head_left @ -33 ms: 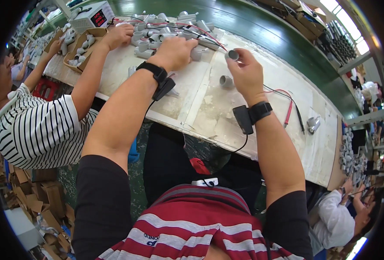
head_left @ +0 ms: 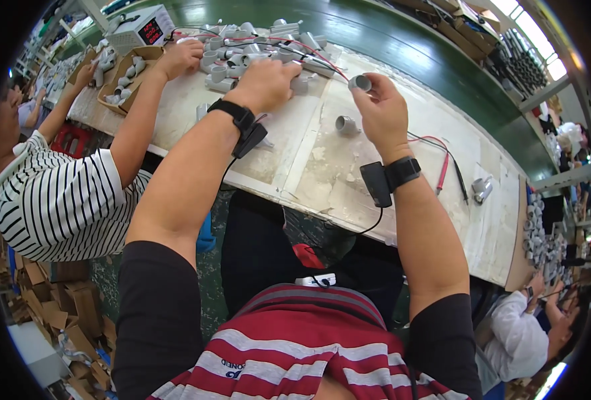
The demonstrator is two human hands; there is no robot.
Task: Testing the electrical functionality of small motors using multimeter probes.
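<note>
My right hand (head_left: pixel 383 110) is raised over the far middle of the worktable, pinching a short grey tubular part (head_left: pixel 360 83) with its round open end showing. Farther left, my left hand (head_left: pixel 263 85) is closed at the near edge of a heap of grey tubular parts (head_left: pixel 242 50). A grey piece (head_left: pixel 302 83) shows at its fingertips and seems held there, though most of the fingers are hidden. Another grey tubular part (head_left: pixel 346 125) rests on the table just below my right hand. Straps with small black boxes circle both wrists.
Red and black test probes (head_left: pixel 443 172) lie right of my right forearm, near a loose grey part (head_left: pixel 482 189). Their leads cross the heap toward a meter box (head_left: pixel 140 28). A co-worker in stripes (head_left: pixel 69 200) reaches in from the left, by a cardboard tray (head_left: pixel 130 80).
My right hand has shifted slightly right and the tubular part in it has tilted a little. My left hand has barely moved.
</note>
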